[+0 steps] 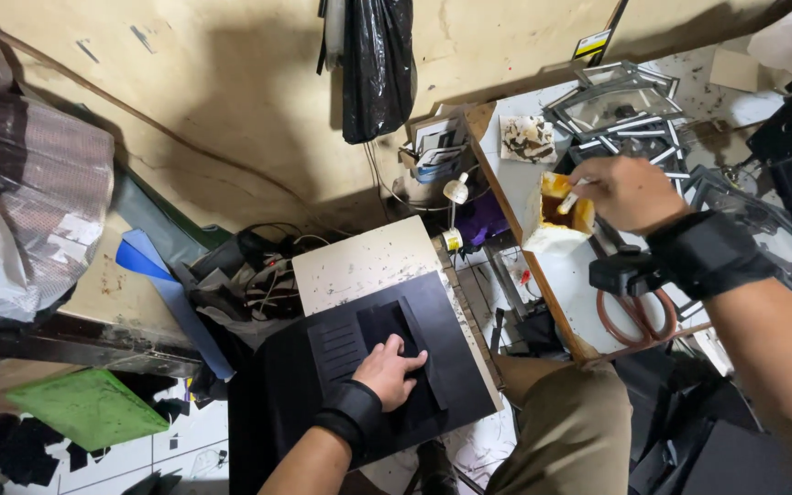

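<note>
left hand flat, open on black panel atop low board, right hand pinching white stick in glue tub on table, scissors just beside, metal frames behind, cable tangle left of panel

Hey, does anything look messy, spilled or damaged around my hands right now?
Yes. The white carton of yellow-brown glue that the right hand dips a stick into is torn open and smeared yellow at its rim. The left hand presses flat black pieces on a speckled, stained white board.
</note>
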